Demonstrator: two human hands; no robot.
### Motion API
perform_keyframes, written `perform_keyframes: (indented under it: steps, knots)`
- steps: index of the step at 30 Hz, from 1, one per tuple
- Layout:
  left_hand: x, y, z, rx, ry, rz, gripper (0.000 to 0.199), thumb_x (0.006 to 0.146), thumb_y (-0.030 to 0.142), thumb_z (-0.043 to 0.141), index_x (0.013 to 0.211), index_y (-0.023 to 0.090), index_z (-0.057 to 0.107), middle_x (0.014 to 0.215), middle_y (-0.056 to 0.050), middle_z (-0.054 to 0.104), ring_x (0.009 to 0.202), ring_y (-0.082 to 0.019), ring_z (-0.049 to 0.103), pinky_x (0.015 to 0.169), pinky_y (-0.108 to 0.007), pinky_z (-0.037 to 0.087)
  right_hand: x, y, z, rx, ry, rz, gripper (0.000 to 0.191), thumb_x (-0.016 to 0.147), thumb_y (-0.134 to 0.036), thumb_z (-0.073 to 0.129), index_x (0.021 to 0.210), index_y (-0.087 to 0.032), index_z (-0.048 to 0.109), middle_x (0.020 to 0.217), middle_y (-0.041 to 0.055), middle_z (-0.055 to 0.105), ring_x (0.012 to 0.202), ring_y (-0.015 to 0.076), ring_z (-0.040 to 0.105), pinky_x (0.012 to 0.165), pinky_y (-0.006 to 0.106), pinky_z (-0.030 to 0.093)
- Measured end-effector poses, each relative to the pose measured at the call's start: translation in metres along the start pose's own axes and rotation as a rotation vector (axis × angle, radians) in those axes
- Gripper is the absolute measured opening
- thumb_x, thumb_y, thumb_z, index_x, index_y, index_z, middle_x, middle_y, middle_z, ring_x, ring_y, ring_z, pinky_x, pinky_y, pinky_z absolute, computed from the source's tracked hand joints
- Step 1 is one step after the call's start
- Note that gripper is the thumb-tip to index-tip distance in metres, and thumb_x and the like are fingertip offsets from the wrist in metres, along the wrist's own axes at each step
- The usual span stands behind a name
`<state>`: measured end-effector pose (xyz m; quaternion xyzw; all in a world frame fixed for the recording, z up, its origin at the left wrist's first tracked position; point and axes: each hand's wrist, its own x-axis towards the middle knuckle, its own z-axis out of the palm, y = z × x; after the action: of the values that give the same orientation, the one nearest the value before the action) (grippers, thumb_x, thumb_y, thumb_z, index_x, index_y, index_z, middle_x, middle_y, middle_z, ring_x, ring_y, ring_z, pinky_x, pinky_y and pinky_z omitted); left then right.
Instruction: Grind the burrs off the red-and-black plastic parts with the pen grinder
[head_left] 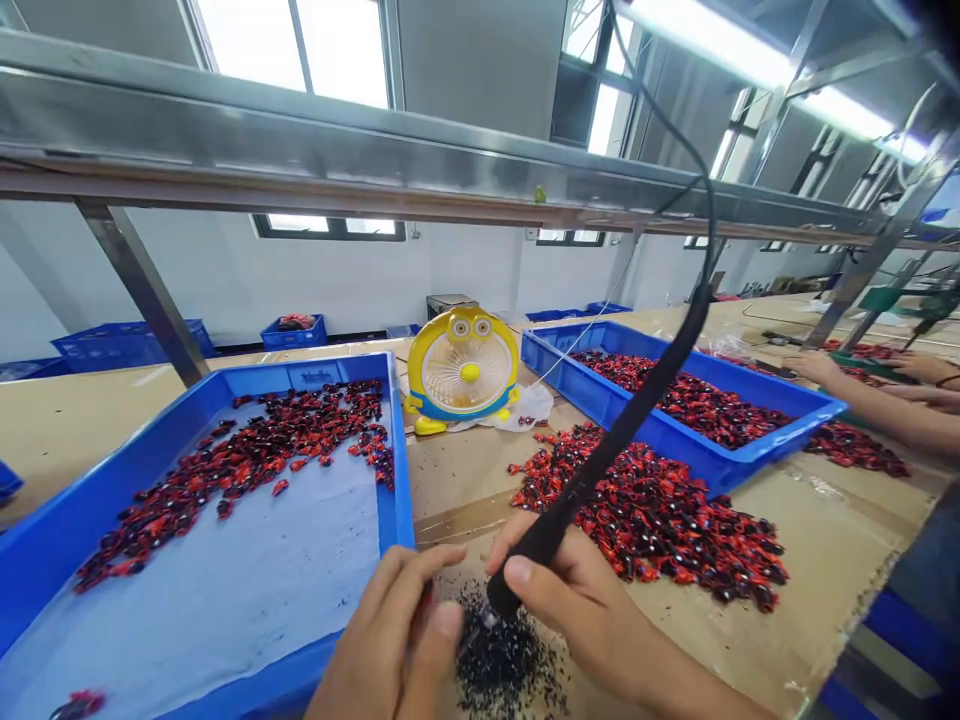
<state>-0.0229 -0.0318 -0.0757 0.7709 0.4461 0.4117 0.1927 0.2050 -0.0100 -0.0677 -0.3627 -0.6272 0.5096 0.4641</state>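
Note:
My right hand (592, 600) is wrapped around a black corded handheld tool (555, 520), its thumb pressed along the side. The tool's tip points down toward a heap of black shavings (499, 655) on the table. Just left of the tip, my left hand (390, 630) is closed with thumb and fingers together, and a bit of a small red-and-black piece (426, 597) shows between them. Most of that piece is hidden by the fingers. A pile of similar glossy red-and-black pieces (652, 510) lies beyond my right hand.
On the left a blue tray (401, 470) holds scattered pieces; another blue tray (750, 460) at the right is fuller. Between them stands a yellow fan (469, 370). The tool's cable rises overhead past a metal shelf beam (450, 160). Another person's hands (817, 370) are at far right.

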Motion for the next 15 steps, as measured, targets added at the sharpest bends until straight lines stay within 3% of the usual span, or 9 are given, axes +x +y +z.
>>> perform_keyframes:
  steps: [3,5,9,12,15]
  knots:
    - [0.010,0.013,-0.001,0.065,-0.161,0.069,0.034,0.094,0.037,0.079,0.127,0.030,0.076,0.109,-0.005,0.081,0.097,-0.025,0.080,0.084,-0.034,0.068,-0.012,-0.019,0.014,-0.122,0.037,0.021,0.022,0.098,-0.042,0.067,0.104,-0.021,0.067,0.095,0.0029,0.063,0.089,0.0202,0.059,0.079,0.032,0.048]
    - [0.014,0.021,0.002,0.072,-0.245,0.083,0.020,0.089,0.025,0.081,0.109,0.028,0.080,0.103,-0.002,0.082,0.093,-0.024,0.079,0.082,-0.033,0.065,-0.019,-0.030,0.020,-0.186,0.054,0.029,0.018,0.094,-0.035,0.069,0.105,-0.021,0.065,0.095,0.0018,0.063,0.087,0.0201,0.059,0.076,0.031,0.048]
    - [0.016,0.031,0.006,0.058,-0.295,0.101,0.011,0.096,0.023,0.071,0.095,0.026,0.080,0.091,-0.001,0.081,0.083,-0.023,0.078,0.074,-0.032,0.060,-0.028,-0.043,0.017,-0.269,0.149,0.029,0.026,0.098,-0.045,0.071,0.095,-0.019,0.070,0.091,0.0014,0.069,0.088,0.0198,0.063,0.079,0.032,0.049]
    - [0.015,0.033,0.005,0.097,-0.326,0.106,0.015,0.100,0.030,0.068,0.095,0.028,0.081,0.087,0.000,0.080,0.079,-0.025,0.077,0.068,-0.033,0.057,-0.033,-0.041,0.012,-0.277,0.371,0.076,0.043,0.103,-0.057,0.066,0.085,-0.018,0.066,0.073,-0.0039,0.057,0.065,0.0131,0.054,0.062,0.027,0.045]
    - [0.012,0.036,0.009,0.199,-0.309,0.202,0.026,0.102,0.043,0.066,0.089,0.026,0.081,0.081,-0.002,0.079,0.075,-0.028,0.077,0.062,-0.035,0.052,-0.041,-0.036,0.016,-0.259,0.524,0.127,0.041,0.101,-0.053,0.072,0.084,-0.017,0.064,0.064,-0.0090,0.047,0.050,0.0082,0.039,0.049,0.023,0.035]
